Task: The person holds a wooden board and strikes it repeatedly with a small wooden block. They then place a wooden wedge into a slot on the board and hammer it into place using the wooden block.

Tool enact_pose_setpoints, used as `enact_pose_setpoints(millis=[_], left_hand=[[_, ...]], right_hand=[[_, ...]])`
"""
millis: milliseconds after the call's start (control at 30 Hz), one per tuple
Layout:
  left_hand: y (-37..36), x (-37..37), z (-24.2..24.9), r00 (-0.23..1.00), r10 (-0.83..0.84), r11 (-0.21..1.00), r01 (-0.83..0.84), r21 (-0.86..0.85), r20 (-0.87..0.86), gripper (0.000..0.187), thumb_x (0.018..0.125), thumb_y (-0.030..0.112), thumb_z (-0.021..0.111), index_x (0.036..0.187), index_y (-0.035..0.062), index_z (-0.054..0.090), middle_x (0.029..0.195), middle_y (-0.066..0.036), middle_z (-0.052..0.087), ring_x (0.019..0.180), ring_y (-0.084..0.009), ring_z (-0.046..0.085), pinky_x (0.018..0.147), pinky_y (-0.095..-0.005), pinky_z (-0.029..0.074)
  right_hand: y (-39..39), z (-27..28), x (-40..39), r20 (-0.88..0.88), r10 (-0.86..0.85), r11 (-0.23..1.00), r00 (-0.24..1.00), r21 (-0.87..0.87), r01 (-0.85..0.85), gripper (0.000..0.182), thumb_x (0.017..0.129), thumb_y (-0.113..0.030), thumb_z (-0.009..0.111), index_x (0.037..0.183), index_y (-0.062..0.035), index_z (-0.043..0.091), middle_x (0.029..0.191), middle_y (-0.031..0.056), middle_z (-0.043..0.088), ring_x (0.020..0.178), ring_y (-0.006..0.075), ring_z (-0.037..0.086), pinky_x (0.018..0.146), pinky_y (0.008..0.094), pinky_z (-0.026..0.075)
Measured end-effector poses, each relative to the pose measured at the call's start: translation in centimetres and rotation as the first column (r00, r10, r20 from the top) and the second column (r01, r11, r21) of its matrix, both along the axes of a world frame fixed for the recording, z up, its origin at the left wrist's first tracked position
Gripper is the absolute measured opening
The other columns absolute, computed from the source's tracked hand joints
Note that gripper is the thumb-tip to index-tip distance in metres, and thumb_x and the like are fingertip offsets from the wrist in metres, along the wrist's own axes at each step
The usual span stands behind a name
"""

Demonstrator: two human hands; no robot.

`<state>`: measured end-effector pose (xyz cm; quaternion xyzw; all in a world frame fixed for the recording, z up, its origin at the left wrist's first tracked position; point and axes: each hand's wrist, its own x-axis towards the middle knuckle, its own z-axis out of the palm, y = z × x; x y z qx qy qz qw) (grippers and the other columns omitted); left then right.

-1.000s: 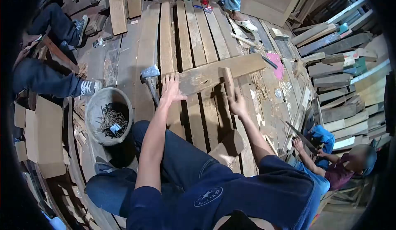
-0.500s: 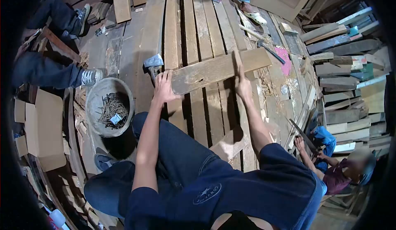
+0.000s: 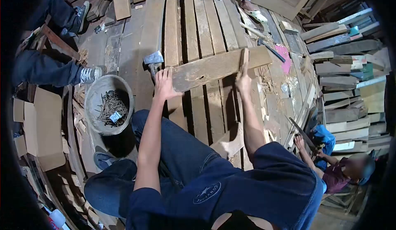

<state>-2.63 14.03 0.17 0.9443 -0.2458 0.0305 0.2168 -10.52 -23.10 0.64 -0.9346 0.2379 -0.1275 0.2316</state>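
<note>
A wooden plank (image 3: 210, 72) lies crosswise over the long boards in front of me. My left hand (image 3: 166, 85) rests on its left end, fingers over the wood. My right hand (image 3: 243, 83) is wrapped round a narrow wooden strip (image 3: 244, 59), which stands out over the plank near its right part. Just left of my left hand is an axe (image 3: 154, 58), its metal head showing and its handle partly hidden. Beyond the plank's right end lies a dark-handled tool (image 3: 271, 51).
A bucket (image 3: 91, 106) of nails stands left of my knee. An open cardboard box (image 3: 45, 127) is farther left. Another person's legs (image 3: 49, 67) reach in at left; a co-worker (image 3: 338, 174) at right holds a saw (image 3: 302, 132). Stacked planks (image 3: 342, 114) line the right side.
The narrow strip in my right hand has shifted slightly right along the plank and tilted. My right forearm has moved a little left. My left hand stays on the plank's end.
</note>
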Motion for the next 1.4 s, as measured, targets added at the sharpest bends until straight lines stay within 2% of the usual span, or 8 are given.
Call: enact_pose_setpoints(millis=[167, 367, 567, 800, 933, 1133, 1300, 1400], left_hand=[[0.0, -0.3, 0.5, 1.0, 0.005, 1.0, -0.005, -0.013, 0.02, 0.132, 0.043, 0.048, 0.096, 0.149, -0.0025, 0.037, 0.143, -0.019, 0.045, 0.133, -0.0396, 0.041, 0.119, -0.0513, 0.028], [0.0, -0.6, 0.8, 1.0, 0.013, 1.0, -0.013, -0.007, -0.008, 0.129, 0.043, 0.048, 0.096, 0.147, -0.0016, 0.038, 0.144, -0.019, 0.045, 0.135, -0.0402, 0.04, 0.118, -0.0519, 0.03], [0.2, -0.5, 0.7, 1.0, 0.003, 1.0, -0.003, -0.021, -0.002, 0.127, 0.044, 0.047, 0.096, 0.147, -0.0023, 0.039, 0.146, -0.02, 0.044, 0.136, -0.0413, 0.039, 0.118, -0.0542, 0.03], [0.1, -0.7, 0.9, 1.0, 0.02, 1.0, -0.02, 0.006, -0.002, 0.128, 0.044, 0.049, 0.096, 0.147, -0.0023, 0.04, 0.145, -0.019, 0.045, 0.137, -0.0403, 0.039, 0.118, -0.0514, 0.031], [0.0, -0.5, 0.7, 1.0, 0.023, 1.0, -0.023, 0.001, -0.022, 0.133, 0.041, 0.046, 0.098, 0.149, -0.0028, 0.037, 0.144, -0.02, 0.046, 0.135, -0.0398, 0.04, 0.12, -0.0512, 0.028], [0.2, -0.8, 0.7, 1.0, 0.012, 1.0, -0.012, -0.01, -0.006, 0.131, 0.043, 0.045, 0.098, 0.149, -0.0025, 0.037, 0.144, -0.02, 0.045, 0.135, -0.0401, 0.041, 0.12, -0.0509, 0.028], [0.2, -0.7, 0.5, 1.0, 0.015, 0.999, -0.014, -0.034, 0.009, 0.13, 0.043, 0.044, 0.098, 0.148, -0.0012, 0.037, 0.144, -0.02, 0.046, 0.134, -0.0401, 0.041, 0.119, -0.0512, 0.029], [0.2, -0.6, 0.1, 1.0, 0.016, 1.0, -0.016, -0.016, 0.011, 0.13, 0.042, 0.052, 0.096, 0.147, -0.0034, 0.04, 0.144, -0.02, 0.045, 0.136, -0.0411, 0.039, 0.118, -0.0527, 0.03]], right_hand=[[6.4, 1.6, -3.5, -0.162, 0.557, 0.817, 0.814, -0.069, -0.573, 0.08, 0.092, -0.016, 0.056, 0.163, -0.0265, 0.02, 0.095, 0.0386, 0.065, 0.086, 0.0509, 0.068, 0.081, 0.0576, 0.055], [-0.4, 0.8, 0.3, -0.018, -0.029, 0.998, 0.999, 0.059, 0.03, 0.071, 0.099, -0.02, 0.055, 0.162, -0.0231, 0.022, 0.092, 0.033, 0.07, 0.08, 0.0513, 0.068, 0.071, 0.0574, 0.056], [8.2, 2.9, -3.2, -0.218, 0.554, 0.821, 0.804, -0.015, -0.57, 0.072, 0.094, -0.018, 0.058, 0.16, -0.0235, 0.03, 0.097, 0.0354, 0.068, 0.09, 0.0491, 0.069, 0.086, 0.0581, 0.054], [2.1, -0.5, 0.5, 0.065, 0.021, 0.999, 0.998, -0.048, -0.018, 0.069, 0.098, -0.021, 0.055, 0.161, -0.0205, 0.026, 0.089, 0.0323, 0.07, 0.077, 0.0489, 0.069, 0.067, 0.0568, 0.056], [7.1, 0.2, -3.5, 0.018, 0.639, 0.768, 0.769, -0.055, -0.638, 0.079, 0.093, -0.015, 0.058, 0.163, -0.0233, 0.021, 0.089, 0.0343, 0.068, 0.079, 0.0512, 0.068, 0.074, 0.0595, 0.055], [2.2, 0.7, -0.5, -0.02, 0.103, 0.994, 0.995, 0.028, -0.102, 0.069, 0.1, -0.022, 0.054, 0.162, -0.0229, 0.023, 0.086, 0.0347, 0.068, 0.077, 0.0527, 0.067, 0.067, 0.06, 0.053], [6.9, 0.6, -3.5, 0.024, 0.592, 0.806, 0.806, 0.01, -0.592, 0.077, 0.095, -0.013, 0.057, 0.163, -0.0242, 0.021, 0.096, 0.0385, 0.065, 0.082, 0.0535, 0.066, 0.073, 0.0589, 0.054], [8.1, 3.1, -4.8, 0.002, 0.547, 0.837, 0.837, 0.003, -0.547, 0.078, 0.095, -0.013, 0.057, 0.163, -0.0261, 0.022, 0.105, 0.0378, 0.064, 0.085, 0.0519, 0.066, 0.074, 0.0591, 0.054]])
